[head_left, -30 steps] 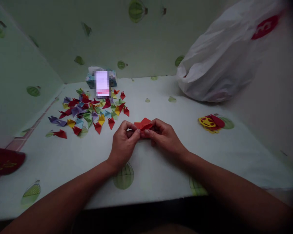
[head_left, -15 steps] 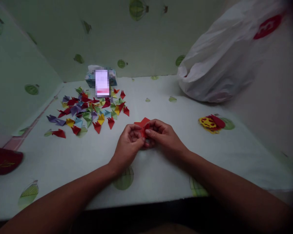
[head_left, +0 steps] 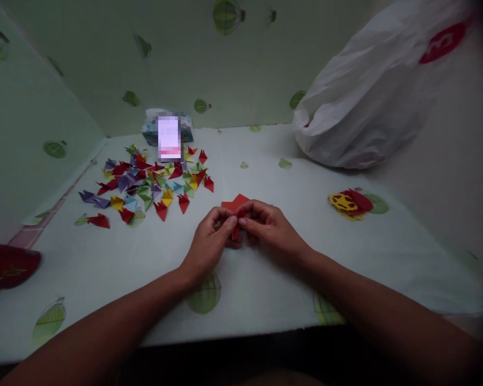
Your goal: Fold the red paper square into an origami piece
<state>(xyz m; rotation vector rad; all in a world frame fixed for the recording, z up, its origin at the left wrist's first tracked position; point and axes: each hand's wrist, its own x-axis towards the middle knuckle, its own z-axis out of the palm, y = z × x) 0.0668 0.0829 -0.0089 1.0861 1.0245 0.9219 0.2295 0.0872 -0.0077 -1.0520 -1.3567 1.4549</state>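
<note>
I have the forearms reaching in from the 2 lower corners, wrists low over the counter (head_left: pixel 261 300), so that the left hand (head_left: pixel 209 236) and the right hand (head_left: pixel 276 229) meet near its middle, thumbs uppermost and close together. The fingers of both are pinched on 1 small red folded paper (head_left: pixel 235 230), held between the hands; I cannot tell how the lower fingers sit. Just beyond the fingertips I see orange-red paper (head_left: pixel 234 203); farther left, a heap of coloured folded papers (head_left: pixel 145 192).
</note>
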